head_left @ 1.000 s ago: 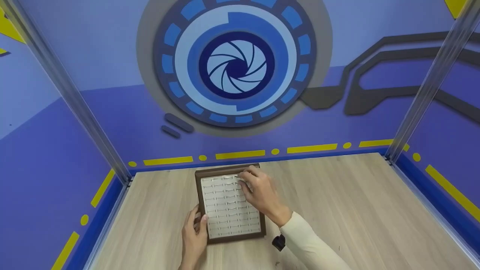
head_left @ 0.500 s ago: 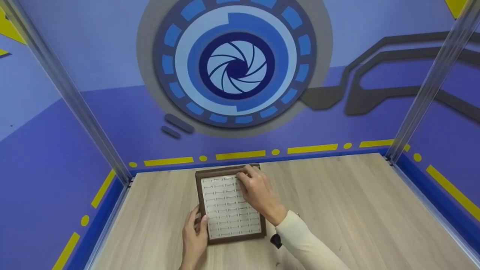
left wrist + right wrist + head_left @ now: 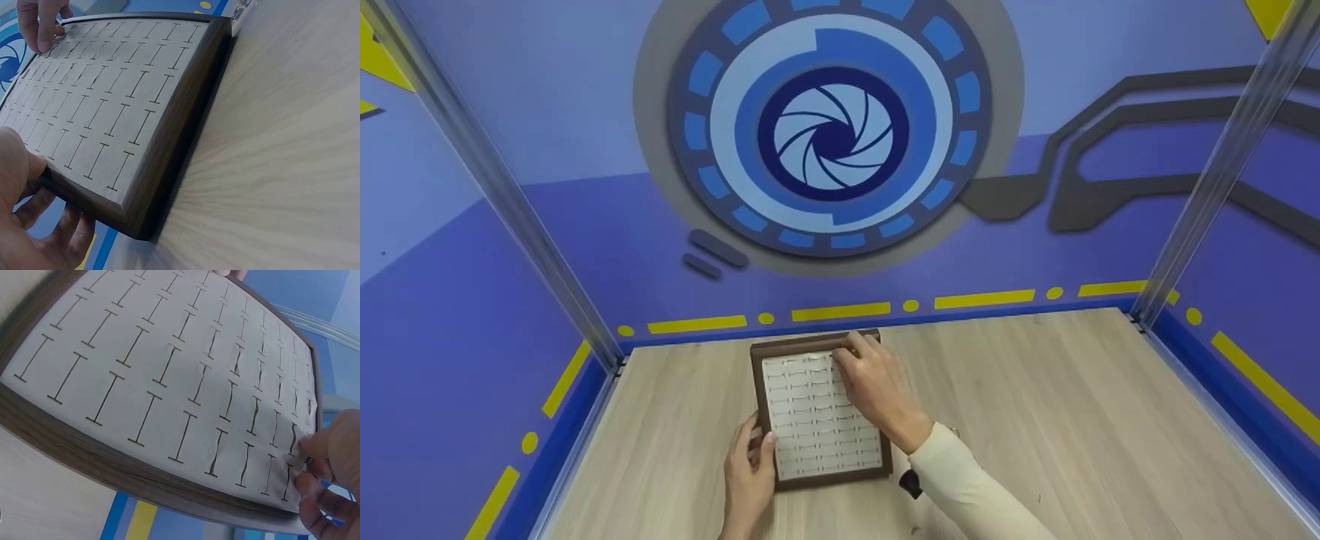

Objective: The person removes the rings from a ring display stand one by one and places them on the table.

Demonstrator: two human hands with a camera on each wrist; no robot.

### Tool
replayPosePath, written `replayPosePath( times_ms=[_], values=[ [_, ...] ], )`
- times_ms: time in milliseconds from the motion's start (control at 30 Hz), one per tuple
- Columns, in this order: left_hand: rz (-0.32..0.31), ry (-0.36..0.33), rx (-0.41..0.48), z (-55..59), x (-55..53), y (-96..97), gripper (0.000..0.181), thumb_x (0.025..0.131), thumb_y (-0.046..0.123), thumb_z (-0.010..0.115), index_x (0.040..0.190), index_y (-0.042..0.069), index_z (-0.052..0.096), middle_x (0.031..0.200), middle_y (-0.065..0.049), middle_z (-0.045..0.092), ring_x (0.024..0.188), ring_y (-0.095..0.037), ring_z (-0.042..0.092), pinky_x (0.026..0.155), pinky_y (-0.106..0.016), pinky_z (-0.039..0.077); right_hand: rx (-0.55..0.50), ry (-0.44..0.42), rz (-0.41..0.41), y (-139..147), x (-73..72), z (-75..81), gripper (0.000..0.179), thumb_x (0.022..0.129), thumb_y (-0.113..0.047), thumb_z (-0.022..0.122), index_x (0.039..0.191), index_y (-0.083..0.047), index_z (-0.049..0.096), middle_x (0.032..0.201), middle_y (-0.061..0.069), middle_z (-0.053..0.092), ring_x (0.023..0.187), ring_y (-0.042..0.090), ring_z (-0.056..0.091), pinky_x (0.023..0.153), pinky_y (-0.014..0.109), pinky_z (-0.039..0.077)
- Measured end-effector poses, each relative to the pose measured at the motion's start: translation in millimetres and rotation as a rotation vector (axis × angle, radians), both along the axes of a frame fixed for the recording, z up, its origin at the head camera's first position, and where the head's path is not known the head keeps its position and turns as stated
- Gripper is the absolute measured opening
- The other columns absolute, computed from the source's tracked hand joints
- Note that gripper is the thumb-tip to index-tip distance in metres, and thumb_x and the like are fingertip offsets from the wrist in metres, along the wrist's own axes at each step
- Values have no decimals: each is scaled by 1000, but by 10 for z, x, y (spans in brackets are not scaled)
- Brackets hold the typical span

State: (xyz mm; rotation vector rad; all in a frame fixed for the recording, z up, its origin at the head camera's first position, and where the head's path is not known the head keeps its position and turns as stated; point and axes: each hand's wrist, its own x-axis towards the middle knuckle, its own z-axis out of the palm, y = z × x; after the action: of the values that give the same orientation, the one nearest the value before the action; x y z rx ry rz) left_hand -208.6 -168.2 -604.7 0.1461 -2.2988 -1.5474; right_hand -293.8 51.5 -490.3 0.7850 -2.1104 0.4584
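A brown-framed ring tray (image 3: 821, 420) with a pale padded insert, cut with rows of slits, lies tilted on the table. My left hand (image 3: 750, 465) grips its left edge, thumb on the rim and fingers beneath, as the left wrist view of the hand (image 3: 39, 225) shows. At the far right corner, my right hand (image 3: 877, 379) pinches at the insert with thumb and index finger. In the right wrist view those fingers (image 3: 318, 444) touch the pad around a slit. The small thing between the tips is mostly hidden. Several nearby slits gape slightly.
Small shiny metal pieces (image 3: 242, 8) lie on the table right of the tray, largely hidden behind my right forearm in the head view. A black object (image 3: 911, 484) shows under the right sleeve. A blue printed wall (image 3: 840, 292) stands close behind the tray.
My right thumb has closed toward the index finger at the tray's far right corner, and the wrist has shifted slightly left. The left hand and tray stay put.
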Motion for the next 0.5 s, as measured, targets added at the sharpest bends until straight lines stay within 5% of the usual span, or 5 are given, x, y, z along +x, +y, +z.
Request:
replayPosePath(
  times_ms=[500],
  values=[
    [1, -16, 2, -26, -17, -8, 46, 110, 13, 59, 154, 2, 52, 144, -21, 61, 126, -38, 65, 105, -54, 59, 27, -21, -23, -11, 11, -8, 12, 95, 3, 73, 89, -6, 77, 86, 2, 62, 74, 19, 60, 57, 27, 54]
  ],
)
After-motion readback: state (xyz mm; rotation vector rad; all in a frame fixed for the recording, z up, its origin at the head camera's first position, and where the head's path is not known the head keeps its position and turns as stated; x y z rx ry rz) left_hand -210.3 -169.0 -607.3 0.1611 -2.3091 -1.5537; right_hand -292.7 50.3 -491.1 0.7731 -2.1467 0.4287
